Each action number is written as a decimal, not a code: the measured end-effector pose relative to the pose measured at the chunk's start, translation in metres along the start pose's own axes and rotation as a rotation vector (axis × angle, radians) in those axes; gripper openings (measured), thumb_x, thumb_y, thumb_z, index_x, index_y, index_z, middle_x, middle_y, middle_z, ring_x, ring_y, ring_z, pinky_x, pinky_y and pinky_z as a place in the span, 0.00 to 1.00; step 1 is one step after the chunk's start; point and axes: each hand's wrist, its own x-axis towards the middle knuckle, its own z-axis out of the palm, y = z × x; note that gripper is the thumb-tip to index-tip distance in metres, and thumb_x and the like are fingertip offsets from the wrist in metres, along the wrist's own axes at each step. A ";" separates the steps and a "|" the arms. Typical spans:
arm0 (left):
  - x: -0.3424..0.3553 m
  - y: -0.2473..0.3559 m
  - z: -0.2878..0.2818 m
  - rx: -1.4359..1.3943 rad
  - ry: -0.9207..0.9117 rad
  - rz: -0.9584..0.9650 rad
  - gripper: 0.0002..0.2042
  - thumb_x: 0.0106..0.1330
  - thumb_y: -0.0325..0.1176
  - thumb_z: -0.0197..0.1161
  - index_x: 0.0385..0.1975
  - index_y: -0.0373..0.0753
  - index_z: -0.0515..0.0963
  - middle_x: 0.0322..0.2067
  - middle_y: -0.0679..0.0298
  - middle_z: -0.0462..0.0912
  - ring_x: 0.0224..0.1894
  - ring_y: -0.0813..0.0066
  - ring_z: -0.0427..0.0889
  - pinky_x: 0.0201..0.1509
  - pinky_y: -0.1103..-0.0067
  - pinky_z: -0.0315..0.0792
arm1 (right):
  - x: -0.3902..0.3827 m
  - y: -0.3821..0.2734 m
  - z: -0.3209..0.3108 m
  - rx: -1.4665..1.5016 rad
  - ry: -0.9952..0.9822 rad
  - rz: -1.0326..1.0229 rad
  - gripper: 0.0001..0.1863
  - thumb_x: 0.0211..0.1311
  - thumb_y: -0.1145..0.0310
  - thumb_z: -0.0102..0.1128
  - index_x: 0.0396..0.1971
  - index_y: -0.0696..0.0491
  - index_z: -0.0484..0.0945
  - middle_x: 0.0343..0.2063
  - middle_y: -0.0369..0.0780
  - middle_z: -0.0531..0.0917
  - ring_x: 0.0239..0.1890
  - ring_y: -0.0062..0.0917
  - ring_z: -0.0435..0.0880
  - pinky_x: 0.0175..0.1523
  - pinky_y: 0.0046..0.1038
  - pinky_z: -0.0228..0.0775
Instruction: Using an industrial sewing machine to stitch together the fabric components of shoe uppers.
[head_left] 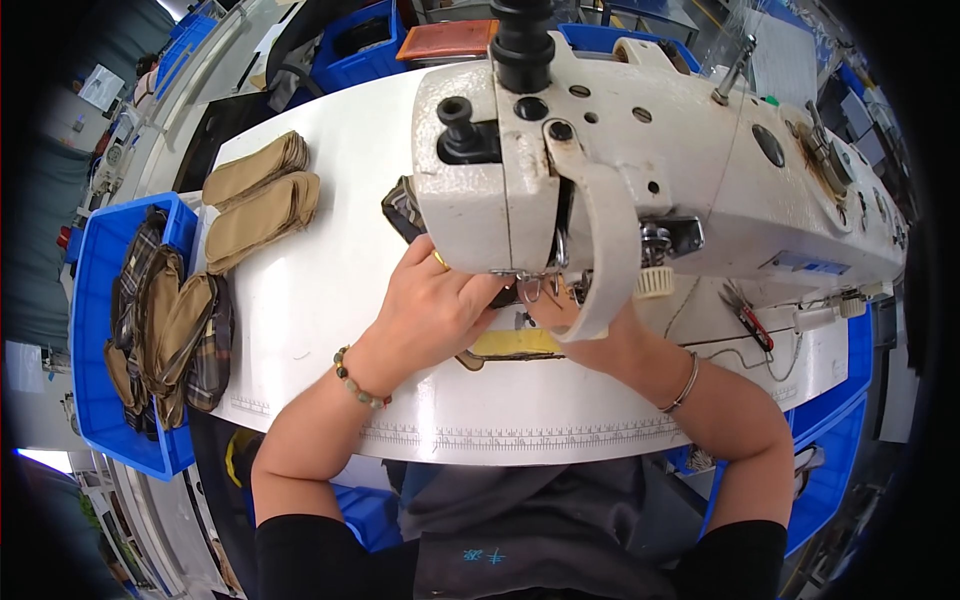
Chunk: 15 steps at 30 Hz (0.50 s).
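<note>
Both my hands are close together below the needle area of a white sewing machine [460,210]. My left hand [432,308], with a ring and bead bracelet, has its fingers closed on a dark fabric piece [402,208]. That piece's plaid edge shows left of the machine head. My right hand [595,340] is beside the presser foot, partly behind the machine's curved white arm; its fingers seem bent over the same work, but the tips are hidden. Just below the hands lies a yellow patch [515,345] with a brown-dark edge. The needle point cannot be made out.
Two stacks of tan fabric pieces [262,215] lie on the white table's left. A blue bin [92,330] beside it holds plaid and tan pieces. Red-handled thread snips [750,318] and a loose cord lie at right. A ruler strip [540,438] runs along the front edge.
</note>
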 end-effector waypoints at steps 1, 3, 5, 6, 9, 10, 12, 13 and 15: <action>-0.001 -0.001 0.000 -0.003 -0.016 -0.015 0.18 0.37 0.26 0.72 0.33 0.41 0.82 0.31 0.68 0.84 0.39 0.70 0.81 0.52 0.71 0.70 | 0.003 -0.004 -0.002 -0.082 0.046 -0.091 0.06 0.50 0.72 0.66 0.28 0.56 0.82 0.19 0.42 0.82 0.22 0.37 0.82 0.27 0.36 0.73; -0.001 0.000 -0.001 -0.006 -0.031 -0.031 0.18 0.36 0.26 0.72 0.33 0.41 0.82 0.31 0.68 0.83 0.39 0.70 0.81 0.52 0.72 0.70 | 0.001 -0.004 -0.002 -0.106 0.018 -0.104 0.05 0.51 0.71 0.66 0.28 0.56 0.82 0.20 0.42 0.82 0.22 0.36 0.83 0.27 0.35 0.73; -0.001 0.001 -0.002 0.013 -0.025 -0.033 0.17 0.38 0.27 0.72 0.33 0.42 0.82 0.31 0.69 0.83 0.40 0.71 0.81 0.52 0.72 0.69 | 0.000 -0.002 -0.002 -0.129 -0.010 -0.118 0.05 0.51 0.71 0.66 0.28 0.55 0.82 0.20 0.41 0.82 0.23 0.35 0.83 0.27 0.34 0.73; 0.000 0.001 -0.002 0.014 -0.024 -0.033 0.17 0.38 0.27 0.72 0.33 0.42 0.82 0.31 0.69 0.83 0.40 0.71 0.81 0.52 0.72 0.69 | -0.001 -0.001 -0.001 -0.167 -0.025 -0.134 0.05 0.52 0.71 0.66 0.28 0.54 0.82 0.20 0.41 0.83 0.23 0.34 0.84 0.27 0.34 0.73; 0.001 0.002 -0.002 0.029 -0.010 0.008 0.13 0.44 0.28 0.69 0.33 0.43 0.83 0.32 0.70 0.83 0.41 0.73 0.81 0.54 0.71 0.69 | -0.001 0.004 -0.002 -0.210 -0.042 -0.179 0.04 0.53 0.71 0.66 0.29 0.53 0.82 0.22 0.40 0.83 0.24 0.33 0.84 0.27 0.33 0.74; 0.000 0.001 0.000 0.071 -0.012 0.024 0.11 0.47 0.29 0.67 0.32 0.44 0.84 0.32 0.71 0.83 0.42 0.74 0.81 0.55 0.70 0.69 | 0.000 0.005 -0.001 -0.217 -0.043 -0.204 0.03 0.53 0.71 0.65 0.28 0.52 0.82 0.22 0.40 0.83 0.24 0.33 0.84 0.26 0.32 0.74; -0.002 0.001 0.000 0.112 -0.016 0.040 0.09 0.50 0.30 0.65 0.32 0.44 0.84 0.33 0.72 0.83 0.43 0.75 0.81 0.55 0.69 0.69 | 0.002 0.000 -0.006 -0.206 -0.094 -0.178 0.04 0.53 0.71 0.65 0.29 0.51 0.82 0.23 0.39 0.83 0.25 0.33 0.84 0.26 0.32 0.73; -0.002 0.002 -0.002 0.134 -0.027 0.071 0.09 0.50 0.30 0.64 0.32 0.44 0.85 0.34 0.72 0.84 0.44 0.75 0.80 0.56 0.70 0.69 | 0.002 -0.003 -0.008 -0.197 -0.144 -0.152 0.04 0.54 0.71 0.65 0.30 0.50 0.82 0.23 0.38 0.83 0.25 0.32 0.84 0.26 0.31 0.73; -0.003 0.003 -0.001 0.154 -0.036 0.107 0.09 0.51 0.30 0.63 0.32 0.44 0.85 0.34 0.73 0.84 0.45 0.76 0.80 0.56 0.70 0.69 | -0.003 -0.012 -0.007 -0.083 -0.116 -0.040 0.03 0.53 0.72 0.64 0.29 0.51 0.82 0.22 0.38 0.83 0.24 0.31 0.84 0.26 0.31 0.73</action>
